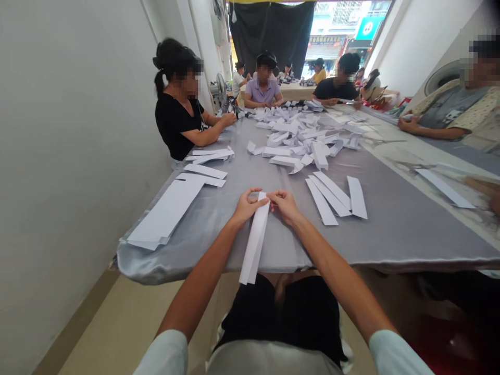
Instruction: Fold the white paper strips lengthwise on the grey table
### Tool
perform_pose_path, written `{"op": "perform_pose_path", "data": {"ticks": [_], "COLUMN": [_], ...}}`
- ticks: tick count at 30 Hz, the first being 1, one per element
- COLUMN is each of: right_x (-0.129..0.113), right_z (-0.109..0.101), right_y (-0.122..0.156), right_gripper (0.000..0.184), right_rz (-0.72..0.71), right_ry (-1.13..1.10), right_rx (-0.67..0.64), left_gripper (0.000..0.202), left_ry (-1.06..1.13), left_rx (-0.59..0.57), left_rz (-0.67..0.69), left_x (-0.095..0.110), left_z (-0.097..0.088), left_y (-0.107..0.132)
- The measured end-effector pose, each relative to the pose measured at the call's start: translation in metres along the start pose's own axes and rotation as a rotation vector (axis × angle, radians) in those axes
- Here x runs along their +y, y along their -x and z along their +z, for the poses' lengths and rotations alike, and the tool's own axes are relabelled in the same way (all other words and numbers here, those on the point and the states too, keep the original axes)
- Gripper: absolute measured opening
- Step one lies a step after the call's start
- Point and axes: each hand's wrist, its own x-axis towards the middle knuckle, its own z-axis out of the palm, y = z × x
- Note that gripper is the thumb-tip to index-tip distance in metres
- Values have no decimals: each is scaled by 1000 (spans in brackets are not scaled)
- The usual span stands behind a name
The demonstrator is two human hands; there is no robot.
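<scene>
Grey cloth covers the long tabletop [390, 229] I look down on. At its near edge lies the paper strip [254, 245], long and white, with its far end on the cloth and its near end hanging past the edge above my lap. My left hand [245, 207] and right hand [285, 205] pinch that far end between thumb and fingertips, one on each side. Just right of them a few flat strips [336, 197] lie fanned out, and to the left sits a stack of white sheets [166, 214]. Farther out, a heap of folded pieces [300, 138] fills the middle. Other people sit around it, the nearest a person in a black top [175, 122] on the left.
</scene>
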Motion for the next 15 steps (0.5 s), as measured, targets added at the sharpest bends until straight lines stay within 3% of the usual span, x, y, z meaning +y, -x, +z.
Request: {"op": "perform_pose_path", "data": {"ticks": [3, 5, 9, 12, 15], "right_x": [-2, -2, -3, -4, -5], "right_z": [-1, -2, -4, -6, -7], "right_y": [-2, -3, -5, -6, -6], "right_gripper": [30, 26, 19, 15, 15], "right_rz": [53, 116, 252, 306, 175], "right_ry": [-88, -147, -240, -239, -65], "right_rx": [-10, -37, -113, -173, -195], "left_gripper": [56, 46, 38, 24, 20], "left_ry": [-193, -338, -583, -659, -700], "left_rx": [65, 103, 32, 55, 70], "left_rz": [122, 272, 590, 673, 658], "left_x": [-4, -6, -7, -4, -1], "left_z": [-7, -12, -16, -16, -16], "left_y": [-2, -4, -5, -4, -3]}}
